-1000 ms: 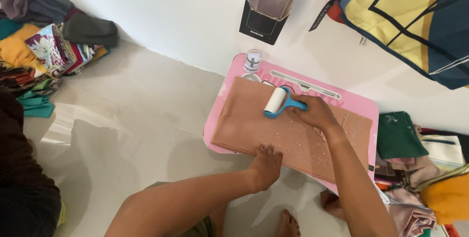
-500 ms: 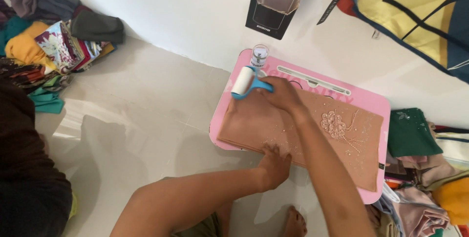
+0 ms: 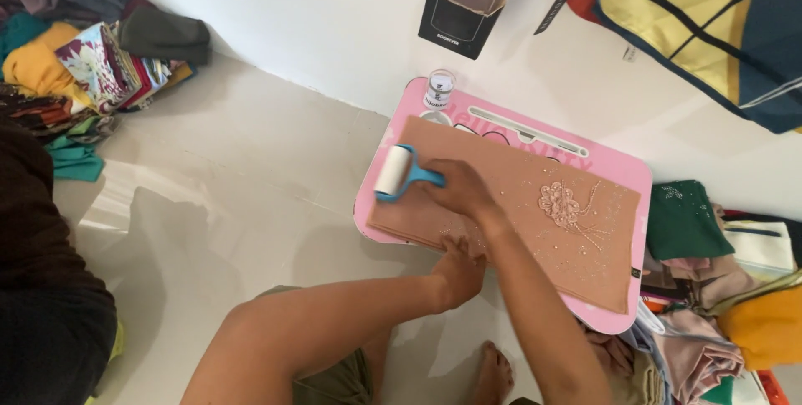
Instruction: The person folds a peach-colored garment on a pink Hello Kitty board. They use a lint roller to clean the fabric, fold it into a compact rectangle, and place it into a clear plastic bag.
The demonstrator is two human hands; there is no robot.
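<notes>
A small clear jar (image 3: 439, 89) with a white label stands at the pink bench's (image 3: 643, 173) far left corner; behind it, a black box (image 3: 454, 25) leans against the wall. The right hand (image 3: 458, 189) is clamped on a blue-handled lint roller (image 3: 395, 173), resting on the beaded tan cloth (image 3: 535, 213) near its left end. The left hand (image 3: 458, 270) presses flat, fingers spread, on the cloth's near edge. Folded clothes (image 3: 92, 54) lie piled at far left.

The right hand (image 3: 461, 189) grips the blue handle of a white lint roller (image 3: 395, 173) at the left end of the tan beaded cloth (image 3: 535, 221); the cloth covers the pink lap table (image 3: 639, 173); the left hand (image 3: 458, 270) presses the cloth's near edge; a small jar (image 3: 439, 89) stands at the table's far-left corner.
</notes>
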